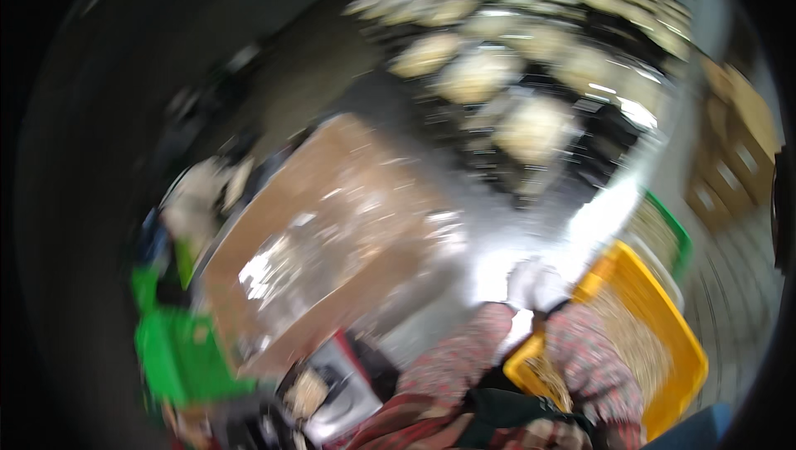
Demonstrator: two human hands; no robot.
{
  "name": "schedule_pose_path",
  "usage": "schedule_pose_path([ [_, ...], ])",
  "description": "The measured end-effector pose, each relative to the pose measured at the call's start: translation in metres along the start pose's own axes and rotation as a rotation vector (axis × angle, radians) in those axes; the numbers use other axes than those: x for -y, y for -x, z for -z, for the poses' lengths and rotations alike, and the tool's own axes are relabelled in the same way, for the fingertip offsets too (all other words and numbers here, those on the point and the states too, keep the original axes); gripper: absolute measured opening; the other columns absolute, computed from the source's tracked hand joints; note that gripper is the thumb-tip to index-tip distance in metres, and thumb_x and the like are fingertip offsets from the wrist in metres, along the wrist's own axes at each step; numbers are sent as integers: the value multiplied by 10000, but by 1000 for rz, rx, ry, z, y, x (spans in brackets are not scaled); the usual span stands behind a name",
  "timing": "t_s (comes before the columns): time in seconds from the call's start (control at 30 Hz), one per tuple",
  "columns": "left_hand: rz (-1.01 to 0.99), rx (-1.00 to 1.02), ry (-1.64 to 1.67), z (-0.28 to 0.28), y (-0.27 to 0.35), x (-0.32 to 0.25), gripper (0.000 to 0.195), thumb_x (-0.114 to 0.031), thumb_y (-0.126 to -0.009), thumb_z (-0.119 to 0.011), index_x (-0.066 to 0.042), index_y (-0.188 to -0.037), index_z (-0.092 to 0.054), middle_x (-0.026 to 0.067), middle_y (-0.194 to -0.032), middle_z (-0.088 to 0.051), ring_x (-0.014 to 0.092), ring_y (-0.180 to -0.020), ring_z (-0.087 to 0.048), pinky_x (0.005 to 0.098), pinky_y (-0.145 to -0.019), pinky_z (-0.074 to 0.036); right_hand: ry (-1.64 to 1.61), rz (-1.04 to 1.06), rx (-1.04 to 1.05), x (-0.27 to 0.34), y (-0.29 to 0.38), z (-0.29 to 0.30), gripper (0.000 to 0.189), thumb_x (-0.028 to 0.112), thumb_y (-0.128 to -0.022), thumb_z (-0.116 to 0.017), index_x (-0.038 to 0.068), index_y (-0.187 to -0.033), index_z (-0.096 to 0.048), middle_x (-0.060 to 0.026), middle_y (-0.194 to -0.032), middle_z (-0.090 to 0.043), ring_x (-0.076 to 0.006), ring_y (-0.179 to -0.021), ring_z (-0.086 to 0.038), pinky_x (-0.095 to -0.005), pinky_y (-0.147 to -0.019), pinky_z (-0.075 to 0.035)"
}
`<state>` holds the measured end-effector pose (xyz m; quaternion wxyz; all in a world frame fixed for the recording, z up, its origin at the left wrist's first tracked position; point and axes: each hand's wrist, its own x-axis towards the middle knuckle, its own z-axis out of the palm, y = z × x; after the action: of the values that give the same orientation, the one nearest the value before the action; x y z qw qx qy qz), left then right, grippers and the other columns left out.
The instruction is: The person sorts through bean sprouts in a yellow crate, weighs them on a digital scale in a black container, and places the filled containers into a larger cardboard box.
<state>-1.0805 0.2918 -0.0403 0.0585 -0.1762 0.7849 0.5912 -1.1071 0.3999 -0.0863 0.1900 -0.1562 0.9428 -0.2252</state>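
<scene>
Both of my hands, in pale gloves, are close together over a shiny metal table [448,313]. My left hand [520,283] and my right hand [551,289] are so blurred that I cannot tell whether they hold anything. Patterned sleeves cover both forearms. Just right of my right hand is a yellow plastic crate [690,350] with pale, thin strands [634,326] inside. Left of my hands stands an open cardboard box [280,344] containing clear plastic pieces [311,257], perhaps lids. Beyond my hands, black trays with pale yellowish contents [535,130] crowd the table, several apparently stacked.
A green crate [683,235] stands behind the yellow one. Cardboard cartons [734,151] are farther right. At lower left are a weighing scale [345,381], apparently with a pale clump [306,393] on it, and a bright green container [180,350]. A person's pale clothing [199,201] shows beyond the box.
</scene>
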Motion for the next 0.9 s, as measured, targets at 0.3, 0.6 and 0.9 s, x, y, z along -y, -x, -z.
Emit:
schedule_pose_path([
  [0.3,-1026,-173,163,-85,-24,-226,623,-251,-839,-687,-140,-1376,-390,148,-1319,-449,303,-1219,-439,436,-1027,-388,231,426,-866,65,88,304,213,225,-766,-605,60,-901,-600,-129,-922,-560,-306,-887,-539,-436,-773,-427],
  [0.6,-893,426,-247,-71,-23,-230,901,-183,-728,-831,-120,-1503,-376,186,-1558,-328,331,-1453,-294,412,-1187,-246,316,-406,-625,-264,143,330,616,507,-943,-536,254,-1488,-401,-48,-1579,-335,-412,-1405,-340,-596,-1109,-291],
  [0.9,21,-559,-706,165,81,76,831,-337,-937,-590,53,-1525,-151,312,-1560,-195,411,-1473,-160,489,-1210,-108,182,-883,-440,-322,195,213,647,634,-977,-327,147,-1190,-696,-163,-1136,-693,-343,-1107,-616,-478,-1013,-372],
])
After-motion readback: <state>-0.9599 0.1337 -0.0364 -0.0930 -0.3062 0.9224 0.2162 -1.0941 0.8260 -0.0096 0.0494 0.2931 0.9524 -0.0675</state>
